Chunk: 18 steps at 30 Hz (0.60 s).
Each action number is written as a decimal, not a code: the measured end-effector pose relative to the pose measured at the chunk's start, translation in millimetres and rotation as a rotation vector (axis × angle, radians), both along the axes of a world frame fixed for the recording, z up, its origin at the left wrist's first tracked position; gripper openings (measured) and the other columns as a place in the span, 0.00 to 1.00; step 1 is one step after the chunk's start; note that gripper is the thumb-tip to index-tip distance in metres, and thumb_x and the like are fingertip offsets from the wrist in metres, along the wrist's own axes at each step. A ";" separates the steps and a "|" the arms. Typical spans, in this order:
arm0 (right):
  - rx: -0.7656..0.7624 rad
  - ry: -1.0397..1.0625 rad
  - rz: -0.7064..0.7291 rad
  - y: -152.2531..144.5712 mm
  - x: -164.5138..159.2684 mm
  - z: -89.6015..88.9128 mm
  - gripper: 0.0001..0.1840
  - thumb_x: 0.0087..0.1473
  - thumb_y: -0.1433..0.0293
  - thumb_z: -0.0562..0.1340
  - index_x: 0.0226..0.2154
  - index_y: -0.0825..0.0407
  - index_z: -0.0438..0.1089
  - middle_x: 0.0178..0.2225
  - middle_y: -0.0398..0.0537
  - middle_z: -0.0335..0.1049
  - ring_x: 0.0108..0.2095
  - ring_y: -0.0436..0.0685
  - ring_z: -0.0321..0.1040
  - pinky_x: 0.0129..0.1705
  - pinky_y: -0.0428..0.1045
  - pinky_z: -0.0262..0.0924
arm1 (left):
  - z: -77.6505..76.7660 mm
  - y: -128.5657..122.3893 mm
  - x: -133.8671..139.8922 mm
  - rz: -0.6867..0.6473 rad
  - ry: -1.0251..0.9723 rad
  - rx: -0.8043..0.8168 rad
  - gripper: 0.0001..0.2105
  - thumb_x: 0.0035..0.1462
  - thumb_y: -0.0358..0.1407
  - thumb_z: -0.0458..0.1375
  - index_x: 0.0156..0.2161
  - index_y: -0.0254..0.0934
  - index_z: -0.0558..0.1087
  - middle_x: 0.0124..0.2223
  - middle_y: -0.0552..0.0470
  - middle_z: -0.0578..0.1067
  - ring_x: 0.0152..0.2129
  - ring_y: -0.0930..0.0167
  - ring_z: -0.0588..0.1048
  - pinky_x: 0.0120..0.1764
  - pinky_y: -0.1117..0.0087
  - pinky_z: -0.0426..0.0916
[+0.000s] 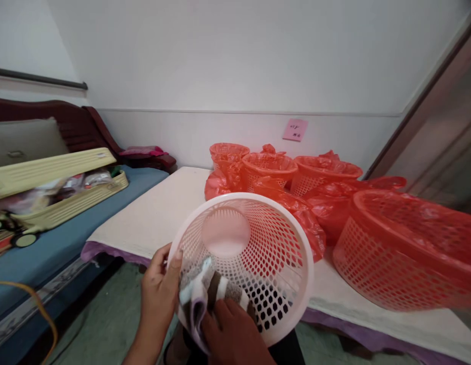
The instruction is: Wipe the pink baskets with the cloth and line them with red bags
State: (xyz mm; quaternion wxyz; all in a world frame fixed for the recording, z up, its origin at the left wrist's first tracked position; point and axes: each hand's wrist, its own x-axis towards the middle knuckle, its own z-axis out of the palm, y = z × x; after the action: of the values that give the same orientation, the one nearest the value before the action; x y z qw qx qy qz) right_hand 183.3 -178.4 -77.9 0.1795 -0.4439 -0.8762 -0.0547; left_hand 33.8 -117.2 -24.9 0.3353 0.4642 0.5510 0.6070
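A pale pink plastic basket (303,238) with a lattice wall is tipped so its mouth faces me. My left hand (161,286) grips the rim on the left side, thumb over the edge. Inside the lower left of the basket my right hand (233,327) is closed on a striped cloth (220,286) in grey, brown, white and lilac. The cloth is bunched against the basket's wall, and part of it hangs over the rim. Some of my right fingertips are hidden in its folds.
Several red baskets (395,258) lined with red plastic bags (304,213) stand on a white-covered table (148,213). A pink note (295,130) is stuck on the wall. At left, an open yellow suitcase (68,200) lies on a blue bed (140,177).
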 end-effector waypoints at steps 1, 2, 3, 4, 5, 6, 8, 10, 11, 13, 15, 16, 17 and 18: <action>-0.024 0.069 -0.002 2.5 -3.1 6.3 0.22 0.48 0.71 0.62 0.48 0.51 0.66 0.32 0.53 0.72 0.30 0.63 0.69 0.27 0.54 0.65 | -4.4 -5.7 3.0 0.017 -0.046 -0.004 0.22 0.51 0.51 0.62 0.44 0.37 0.74 0.40 0.51 0.79 0.37 0.67 0.75 0.40 0.71 0.68; -0.057 0.147 -0.006 4.9 -6.6 12.9 0.22 0.47 0.71 0.62 0.47 0.52 0.66 0.35 0.54 0.72 0.32 0.63 0.69 0.30 0.54 0.65 | -8.8 -11.7 6.3 0.038 -0.100 -0.019 0.22 0.50 0.52 0.62 0.44 0.37 0.73 0.40 0.51 0.79 0.37 0.67 0.75 0.39 0.72 0.69; -0.097 0.226 -0.002 7.3 -10.3 18.9 0.22 0.47 0.71 0.61 0.48 0.52 0.66 0.38 0.55 0.71 0.35 0.63 0.69 0.32 0.54 0.66 | -12.9 -17.4 9.3 0.060 -0.169 -0.042 0.22 0.50 0.52 0.62 0.44 0.37 0.73 0.38 0.51 0.79 0.34 0.68 0.76 0.35 0.72 0.69; -0.142 0.296 0.007 9.5 -14.0 23.2 0.22 0.48 0.71 0.61 0.48 0.51 0.65 0.40 0.55 0.71 0.37 0.62 0.69 0.35 0.53 0.66 | -16.4 -22.2 11.4 0.092 -0.223 -0.054 0.22 0.51 0.53 0.61 0.44 0.38 0.72 0.37 0.51 0.79 0.32 0.68 0.76 0.32 0.72 0.69; -0.182 0.343 0.016 11.4 -17.6 25.4 0.22 0.50 0.71 0.60 0.49 0.51 0.65 0.42 0.55 0.71 0.39 0.61 0.69 0.37 0.52 0.66 | -19.2 -25.6 12.3 0.135 -0.265 -0.061 0.22 0.50 0.53 0.62 0.43 0.38 0.73 0.35 0.52 0.79 0.30 0.69 0.76 0.30 0.73 0.69; -0.217 0.347 0.020 12.9 -20.7 25.2 0.21 0.51 0.71 0.60 0.50 0.49 0.65 0.42 0.54 0.70 0.39 0.59 0.70 0.37 0.51 0.65 | -21.3 -27.3 11.6 0.176 -0.287 -0.060 0.22 0.49 0.53 0.62 0.43 0.38 0.73 0.34 0.52 0.79 0.28 0.69 0.75 0.29 0.73 0.68; -0.257 0.255 0.025 15.0 -23.9 18.6 0.18 0.53 0.67 0.60 0.48 0.47 0.66 0.40 0.51 0.71 0.36 0.58 0.71 0.34 0.48 0.65 | -23.2 -25.8 5.8 0.235 -0.256 -0.045 0.23 0.47 0.53 0.64 0.42 0.38 0.74 0.34 0.53 0.79 0.29 0.70 0.75 0.31 0.73 0.69; -0.260 0.137 0.017 16.4 -21.7 8.6 0.16 0.54 0.64 0.61 0.47 0.45 0.68 0.37 0.50 0.71 0.32 0.58 0.70 0.29 0.48 0.63 | -23.1 -20.0 -3.1 0.237 -0.162 -0.023 0.22 0.48 0.53 0.64 0.42 0.39 0.76 0.36 0.53 0.79 0.32 0.69 0.75 0.35 0.73 0.69; -0.256 0.106 0.018 17.2 -18.3 4.3 0.16 0.54 0.63 0.61 0.47 0.44 0.69 0.37 0.50 0.72 0.31 0.58 0.70 0.28 0.48 0.63 | -22.3 -16.7 -7.2 0.227 -0.113 -0.006 0.21 0.49 0.52 0.63 0.42 0.39 0.76 0.36 0.53 0.79 0.34 0.69 0.75 0.37 0.72 0.68; -0.255 0.059 0.013 19.9 -7.8 -0.2 0.16 0.56 0.66 0.60 0.48 0.43 0.69 0.38 0.51 0.73 0.34 0.61 0.71 0.30 0.51 0.64 | -19.2 -11.4 -11.9 0.199 -0.061 0.035 0.18 0.51 0.50 0.62 0.41 0.39 0.77 0.37 0.54 0.79 0.35 0.69 0.75 0.38 0.72 0.68; -0.268 -0.046 -0.052 25.2 5.6 0.2 0.17 0.56 0.73 0.58 0.48 0.44 0.70 0.40 0.54 0.74 0.37 0.64 0.72 0.34 0.54 0.66 | -14.1 -9.8 -10.2 0.158 -0.055 0.067 0.16 0.53 0.49 0.61 0.41 0.40 0.77 0.37 0.54 0.78 0.34 0.69 0.75 0.38 0.71 0.68; -0.284 -0.101 -0.102 29.3 12.1 1.3 0.17 0.56 0.76 0.57 0.46 0.45 0.71 0.40 0.55 0.74 0.38 0.65 0.72 0.36 0.55 0.66 | -11.1 -10.6 -7.2 0.140 -0.051 0.078 0.16 0.53 0.48 0.61 0.41 0.40 0.77 0.37 0.54 0.78 0.34 0.69 0.74 0.38 0.71 0.67; -0.303 -0.143 -0.159 34.3 17.7 2.3 0.18 0.55 0.78 0.56 0.44 0.47 0.73 0.40 0.56 0.74 0.39 0.65 0.73 0.37 0.56 0.66 | -8.1 -12.4 -3.2 0.127 -0.040 0.087 0.15 0.54 0.48 0.61 0.41 0.40 0.77 0.37 0.54 0.78 0.35 0.69 0.74 0.39 0.71 0.67; -0.320 -0.166 -0.210 40.1 22.1 2.7 0.18 0.54 0.80 0.55 0.42 0.49 0.74 0.40 0.58 0.74 0.40 0.65 0.73 0.38 0.56 0.66 | -5.2 -14.7 1.4 0.119 -0.023 0.094 0.15 0.54 0.48 0.61 0.41 0.40 0.77 0.37 0.54 0.78 0.35 0.68 0.74 0.39 0.70 0.66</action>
State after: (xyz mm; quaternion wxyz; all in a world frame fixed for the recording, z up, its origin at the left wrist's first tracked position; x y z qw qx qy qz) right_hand 205.4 -138.3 -75.3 0.0275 -0.5498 -0.8343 0.0304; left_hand 35.2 -131.9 -30.1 0.2830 0.4387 0.5445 0.6565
